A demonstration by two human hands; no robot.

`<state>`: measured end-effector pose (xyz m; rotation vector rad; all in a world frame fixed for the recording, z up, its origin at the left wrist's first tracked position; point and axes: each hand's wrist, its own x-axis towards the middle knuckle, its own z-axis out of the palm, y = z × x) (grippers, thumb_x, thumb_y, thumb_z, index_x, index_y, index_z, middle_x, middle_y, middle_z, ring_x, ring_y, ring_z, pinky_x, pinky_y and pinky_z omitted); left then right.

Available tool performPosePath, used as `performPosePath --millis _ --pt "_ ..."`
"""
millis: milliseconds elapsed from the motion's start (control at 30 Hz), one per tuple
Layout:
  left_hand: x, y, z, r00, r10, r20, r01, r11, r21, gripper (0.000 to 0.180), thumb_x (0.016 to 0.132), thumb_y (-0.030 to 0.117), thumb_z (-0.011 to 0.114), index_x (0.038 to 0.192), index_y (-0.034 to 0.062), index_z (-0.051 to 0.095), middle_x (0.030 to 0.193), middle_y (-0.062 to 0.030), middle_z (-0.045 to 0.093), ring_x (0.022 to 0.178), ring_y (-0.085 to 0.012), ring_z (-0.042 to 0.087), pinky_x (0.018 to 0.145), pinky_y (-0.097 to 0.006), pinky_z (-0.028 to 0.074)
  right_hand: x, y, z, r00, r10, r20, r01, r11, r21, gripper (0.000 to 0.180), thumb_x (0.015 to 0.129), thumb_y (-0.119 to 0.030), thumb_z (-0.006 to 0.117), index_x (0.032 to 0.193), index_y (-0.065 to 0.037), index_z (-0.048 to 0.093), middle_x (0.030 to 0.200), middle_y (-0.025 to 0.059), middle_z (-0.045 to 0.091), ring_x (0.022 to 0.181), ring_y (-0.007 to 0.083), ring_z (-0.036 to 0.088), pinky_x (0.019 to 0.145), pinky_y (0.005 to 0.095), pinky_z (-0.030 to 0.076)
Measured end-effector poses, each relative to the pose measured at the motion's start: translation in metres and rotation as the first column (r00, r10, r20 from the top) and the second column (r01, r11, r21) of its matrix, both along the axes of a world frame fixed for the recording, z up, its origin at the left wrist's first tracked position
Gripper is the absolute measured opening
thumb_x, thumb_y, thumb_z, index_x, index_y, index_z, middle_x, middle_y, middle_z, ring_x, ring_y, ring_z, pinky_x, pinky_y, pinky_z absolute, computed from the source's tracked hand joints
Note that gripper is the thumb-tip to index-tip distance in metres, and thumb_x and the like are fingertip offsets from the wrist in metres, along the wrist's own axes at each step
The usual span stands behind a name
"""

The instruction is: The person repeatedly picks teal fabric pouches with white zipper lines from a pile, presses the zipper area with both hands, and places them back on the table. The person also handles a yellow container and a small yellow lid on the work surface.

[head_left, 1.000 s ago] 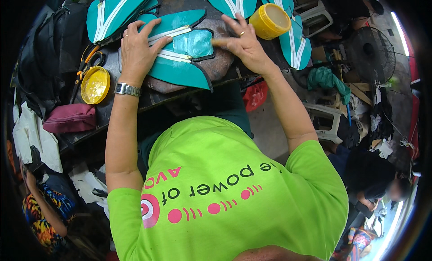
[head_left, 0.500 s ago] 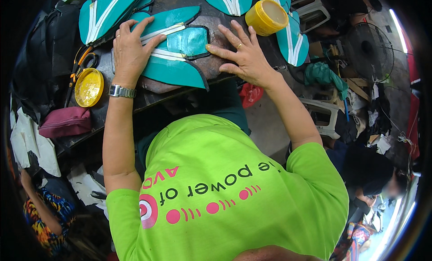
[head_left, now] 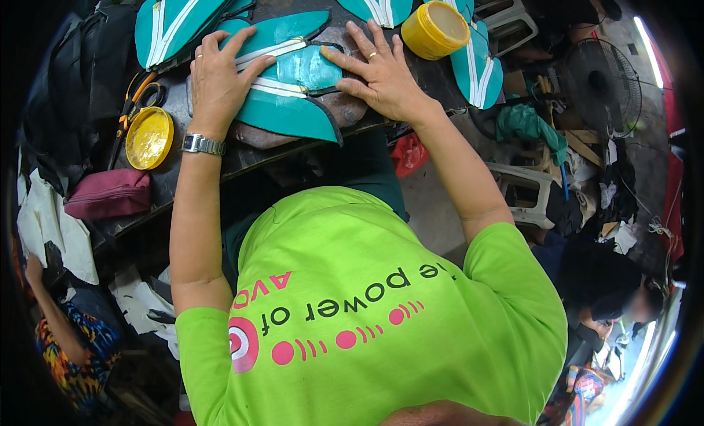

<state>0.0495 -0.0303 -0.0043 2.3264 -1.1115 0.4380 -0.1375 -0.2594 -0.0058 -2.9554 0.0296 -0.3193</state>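
In front of me lies a teal cut piece (head_left: pixel 287 120), a shoe upper by its look, with two leaf-shaped wings, pale strips along their inner edges and black edging. Between the wings is a teal tongue-like panel (head_left: pixel 301 68), shiny as if wet. My left hand (head_left: pixel 222 81) rests on the left end of the piece, fingers spread, holding it down. My right hand (head_left: pixel 385 77) is open too; its forefinger, with yellowish residue on the tip, touches the panel's right edge, and the thumb lies just below. A grey-brown slab (head_left: pixel 352 112) shows under the piece.
Beyond my hands lie more teal pieces (head_left: pixel 170 22). A yellow tub (head_left: pixel 435 31) of pale paste stands right, its yellow lid (head_left: pixel 149 138) left, beside orange-handled scissors (head_left: pixel 130 103) and a maroon pouch (head_left: pixel 110 194). A fan (head_left: pixel 603 85) and stools (head_left: pixel 522 195) stand right; other people sit nearby.
My right hand has moved left and slightly up, bringing its forefinger from beside the panel onto its right edge. My left hand has shifted only slightly to the right.
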Motion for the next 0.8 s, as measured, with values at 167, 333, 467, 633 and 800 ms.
performPosePath --millis 167,333,467,633,800 --pt "-0.001 -0.001 0.0 1.0 0.003 -0.009 -0.003 1.0 0.004 0.057 0.082 0.051 0.076 0.131 0.0229 0.066 0.126 -0.0143 0.058 0.114 -0.0329 0.056 0.093 -0.045 0.046 -0.023 0.011 0.005 0.993 0.103 -0.063 -0.102 0.994 0.029 0.054 0.097 -0.068 0.041 0.147 -0.05 0.046 0.168 0.0089 0.02 0.156 0.0382 0.004 0.119 0.0683 0.0" --pt "-0.001 -0.001 0.002 1.0 0.007 -0.019 -0.007 1.0 0.011 0.056 0.083 0.049 0.077 0.132 0.0231 0.066 0.126 -0.0142 0.058 0.114 -0.0326 0.056 0.093 -0.045 0.046 -0.025 0.009 0.006 0.999 -0.02 -0.037 0.022 0.998 0.067 0.051 0.098 -0.064 0.044 0.147 -0.047 0.048 0.166 0.0144 0.022 0.154 0.0403 0.009 0.118 0.0695 0.005" --pt "-0.002 -0.001 0.003 1.0 0.003 0.008 -0.003 1.0 0.003 0.056 0.083 0.048 0.077 0.131 0.0233 0.066 0.125 -0.0141 0.058 0.114 -0.0326 0.056 0.092 -0.045 0.046 -0.01 0.01 0.001 0.989 -0.148 0.001 0.148 0.989 0.028 0.061 0.096 -0.069 0.043 0.15 -0.04 0.047 0.164 0.0191 0.025 0.154 0.0412 0.011 0.117 0.0703 0.007" --pt "-0.005 0.001 0.005 1.0 0.002 0.0 -0.002 1.0 -0.012 0.056 0.082 0.045 0.078 0.132 0.0232 0.065 0.124 -0.0144 0.057 0.114 -0.0328 0.056 0.093 -0.045 0.046 -0.002 0.021 0.009 0.993 -0.121 0.004 0.121 0.992 -0.019 0.057 0.097 -0.063 0.049 0.148 -0.037 0.051 0.165 0.0153 0.026 0.155 0.0372 0.01 0.12 0.0654 0.004" --pt "-0.005 0.001 0.005 0.998 0.069 -0.002 -0.069 0.996 -0.058 0.054 0.084 0.041 0.078 0.133 0.0231 0.064 0.126 -0.0159 0.056 0.116 -0.0345 0.054 0.095 -0.046 0.045 -0.017 -0.014 0.059 0.984 0.044 0.174 -0.1 0.94 0.326 0.034 0.099 -0.042 0.056 0.112 -0.019 0.078 0.133 0.0135 0.065 0.135 0.0346 0.05 0.113 0.0494 0.036"
